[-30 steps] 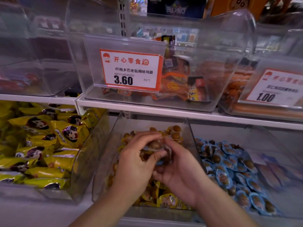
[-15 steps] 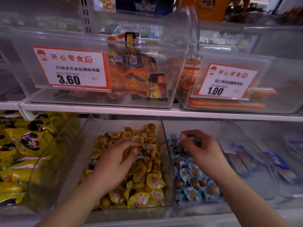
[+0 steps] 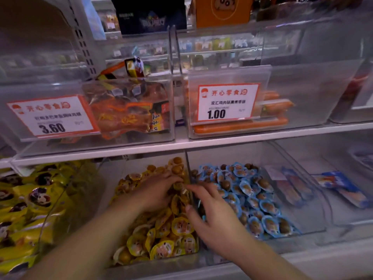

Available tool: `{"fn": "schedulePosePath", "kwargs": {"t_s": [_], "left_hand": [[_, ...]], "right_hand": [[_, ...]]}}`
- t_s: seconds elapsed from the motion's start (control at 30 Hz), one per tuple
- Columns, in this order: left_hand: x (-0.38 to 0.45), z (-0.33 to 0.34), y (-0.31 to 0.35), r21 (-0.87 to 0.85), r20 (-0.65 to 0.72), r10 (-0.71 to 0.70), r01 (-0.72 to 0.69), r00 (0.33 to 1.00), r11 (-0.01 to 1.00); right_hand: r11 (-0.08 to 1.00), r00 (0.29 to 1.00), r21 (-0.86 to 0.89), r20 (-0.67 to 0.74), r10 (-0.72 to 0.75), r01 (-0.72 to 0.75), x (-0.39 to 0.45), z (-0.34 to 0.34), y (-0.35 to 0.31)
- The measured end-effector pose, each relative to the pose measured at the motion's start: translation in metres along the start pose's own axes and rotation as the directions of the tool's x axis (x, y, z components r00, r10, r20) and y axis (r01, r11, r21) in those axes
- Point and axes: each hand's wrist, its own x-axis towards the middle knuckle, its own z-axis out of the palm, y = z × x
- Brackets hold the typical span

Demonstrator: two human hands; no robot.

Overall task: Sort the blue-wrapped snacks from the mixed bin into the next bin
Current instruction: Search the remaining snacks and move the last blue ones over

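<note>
The mixed bin (image 3: 141, 266) is a clear tub heaped with yellow-wrapped snacks (image 3: 161, 235). To its right, behind a clear divider, the neighbouring bin (image 3: 321, 219) holds a pile of blue-wrapped snacks (image 3: 252, 199). My left hand (image 3: 157, 191) lies on the yellow pile with its fingertips dug in close to the divider; whether they pinch a snack is hidden. My right hand (image 3: 216, 217) reaches across the divider, its fingers stretched towards the left fingertips. A sliver of blue shows under its palm.
A bin of large yellow packets (image 3: 30, 209) stands at the left. Flat blue packs (image 3: 341, 188) lie in the bin at the right. The shelf above (image 3: 222, 141) carries bins of orange packs and sausages with price tags 3.60 (image 3: 52, 116) and 1.00 (image 3: 227, 102).
My right hand has come back left from the blue-snack bin to the divider. My left hand has shifted right across the yellow pile to meet it. The view has swung right.
</note>
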Motion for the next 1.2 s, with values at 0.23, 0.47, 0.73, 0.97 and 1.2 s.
{"fn": "schedulePosePath", "kwargs": {"t_s": [0.23,0.47,0.73,0.97,1.2], "left_hand": [[-0.018,0.005,-0.019,-0.231,0.234,-0.076,0.131,0.969,0.964],[-0.045,-0.006,-0.043,-0.217,-0.025,-0.265,0.253,0.964,0.943],[-0.089,-0.035,-0.026,-0.789,-0.207,-0.580,0.216,0.788,0.575],[-0.128,-0.028,0.007,-0.962,0.156,-0.637,-0.028,0.755,-0.270],[-0.138,-0.032,-0.001,-0.741,0.311,-0.533,-0.150,0.787,-0.654]], "right_hand": [[0.999,0.999,-0.004,-0.011,-0.034,0.034,0.003,0.000,0.006],[0.998,0.998,-0.012,-0.017,-0.061,0.061,0.004,-0.001,0.008],[0.997,0.974,-0.031,-0.214,-0.072,0.067,0.024,-0.005,-0.010],[0.974,0.950,-0.019,-0.216,-0.225,0.226,0.040,0.025,-0.056],[0.994,0.981,-0.058,0.171,0.096,-0.088,0.068,0.075,-0.071]]}}
